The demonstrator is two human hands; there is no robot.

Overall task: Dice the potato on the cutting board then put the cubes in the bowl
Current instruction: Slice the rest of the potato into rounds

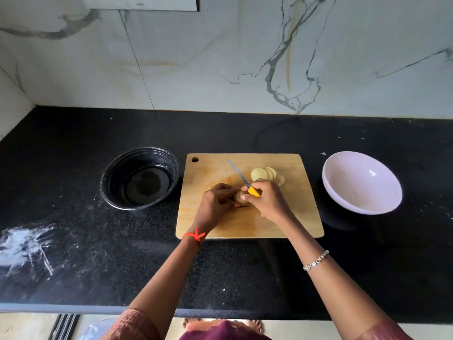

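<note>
A wooden cutting board (220, 173) lies on the black counter. Several round potato slices (266, 174) lean in a row at its middle right. My left hand (215, 204) holds the remaining potato piece (239, 196) against the board. My right hand (268, 201) grips the yellow handle of a knife (239, 174), and its thumb touches the potato piece. The blade points up and to the left, away from the slices. A pale pink bowl (362, 182) stands to the right of the board with nothing in it.
A black round bowl (139, 179) holding a little liquid sits left of the board. White powder smears (27, 246) mark the counter at the left. A marble wall rises behind the counter, whose front edge runs near the frame bottom.
</note>
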